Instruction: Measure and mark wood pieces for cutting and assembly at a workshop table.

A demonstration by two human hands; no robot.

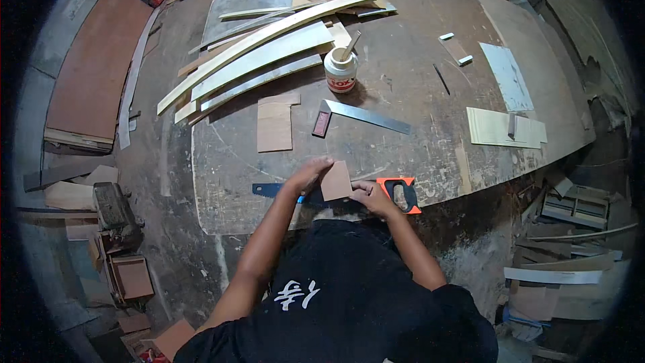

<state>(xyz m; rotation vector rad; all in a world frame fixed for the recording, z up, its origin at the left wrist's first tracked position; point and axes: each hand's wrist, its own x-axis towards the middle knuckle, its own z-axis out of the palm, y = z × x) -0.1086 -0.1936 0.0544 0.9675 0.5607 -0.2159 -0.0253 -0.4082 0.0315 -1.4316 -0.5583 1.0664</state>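
Note:
A small rectangular piece of plywood [336,181] is held up between both hands near the table's front edge. My left hand [308,176] grips its upper left side, fingers closed on it. At its lower right corner, my right hand [373,197] pinches the edge. Beneath the hands lies a handsaw [266,189], its orange and black handle [406,195] just right of my right hand and part of its blade hidden. Beyond the hands rest a try square [368,118] with a reddish stock and a larger notched plywood piece [275,124].
A white glue jar [340,70] with a stick in it stands beside a stack of long wood strips [262,60]. To the right lie a pencil [441,78], a small board with white ends [456,50], a whitish panel [506,76] and pale thin boards [497,127]. Wood scraps [571,262] cover the floor.

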